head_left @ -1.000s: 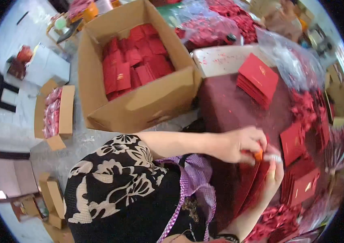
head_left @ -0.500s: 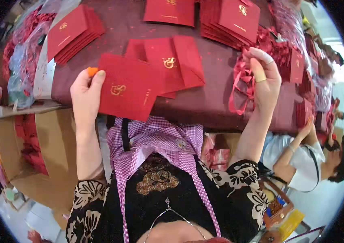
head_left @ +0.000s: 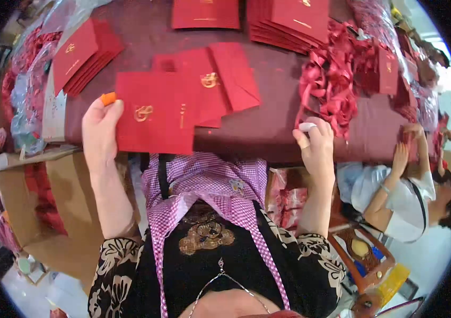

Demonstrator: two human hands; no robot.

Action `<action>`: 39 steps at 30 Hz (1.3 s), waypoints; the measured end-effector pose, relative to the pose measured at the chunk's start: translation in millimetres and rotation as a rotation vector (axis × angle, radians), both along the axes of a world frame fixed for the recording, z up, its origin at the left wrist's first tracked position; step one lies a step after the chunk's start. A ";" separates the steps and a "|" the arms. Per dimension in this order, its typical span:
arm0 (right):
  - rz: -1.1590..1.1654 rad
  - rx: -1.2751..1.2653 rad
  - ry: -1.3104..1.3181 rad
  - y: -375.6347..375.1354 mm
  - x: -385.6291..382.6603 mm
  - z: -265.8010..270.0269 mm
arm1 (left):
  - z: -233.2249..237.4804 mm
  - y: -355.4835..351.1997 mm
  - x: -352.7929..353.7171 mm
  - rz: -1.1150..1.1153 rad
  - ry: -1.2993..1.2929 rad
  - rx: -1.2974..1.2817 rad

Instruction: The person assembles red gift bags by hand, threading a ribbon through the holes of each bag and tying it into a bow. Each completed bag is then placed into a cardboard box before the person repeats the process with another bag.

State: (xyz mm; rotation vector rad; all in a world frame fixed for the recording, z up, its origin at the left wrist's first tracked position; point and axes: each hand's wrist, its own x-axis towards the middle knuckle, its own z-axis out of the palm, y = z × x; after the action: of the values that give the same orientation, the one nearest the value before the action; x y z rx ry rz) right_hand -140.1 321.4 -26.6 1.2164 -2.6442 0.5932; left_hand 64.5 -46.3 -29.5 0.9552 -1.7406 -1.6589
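My left hand (head_left: 101, 130), with an orange cover on one finger, pinches the left edge of a flat red paper bag (head_left: 156, 135) printed with a gold emblem. That bag partly covers more flat red paper bags (head_left: 212, 100) lying on the table. At the table's front edge, my right hand (head_left: 318, 151) has its fingers closed on a red ribbon (head_left: 300, 108), whose length runs up into a tangled ribbon pile (head_left: 336, 69). White and tan wraps cover fingertips of this hand. Just where its fingers meet the ribbon is partly hidden.
Stacks of red bags stand at the back left (head_left: 79, 55) and back right (head_left: 299, 21) of the dark red table (head_left: 268, 138). An open cardboard box (head_left: 77, 196) is below on the left. At the right, another person (head_left: 390, 196) works along the table.
My right hand has come down and left from above the ribbons to the table's front edge. The bag in my left hand has turned straighter and moved slightly left.
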 end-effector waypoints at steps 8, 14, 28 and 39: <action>-0.064 -0.754 -0.542 -64.9 -18.3 19.4 | 13.1 9.8 5.8 -0.009 0.087 0.011; 0.131 -0.618 -0.722 -139.7 9.2 71.3 | 19.0 14.4 8.0 0.013 0.051 -0.056; 0.308 -0.397 -0.524 -187.1 -19.6 30.6 | 14.3 5.1 15.2 0.015 0.065 0.021; 0.777 0.009 0.139 -191.1 -12.7 37.2 | 19.2 9.2 15.9 0.093 -0.099 -0.134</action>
State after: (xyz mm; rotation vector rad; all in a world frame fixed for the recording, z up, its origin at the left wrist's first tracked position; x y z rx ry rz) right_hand -152.8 130.3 10.6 2.1960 -1.9936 0.5573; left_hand 80.4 -37.2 -10.3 1.0545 -1.8182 -1.4391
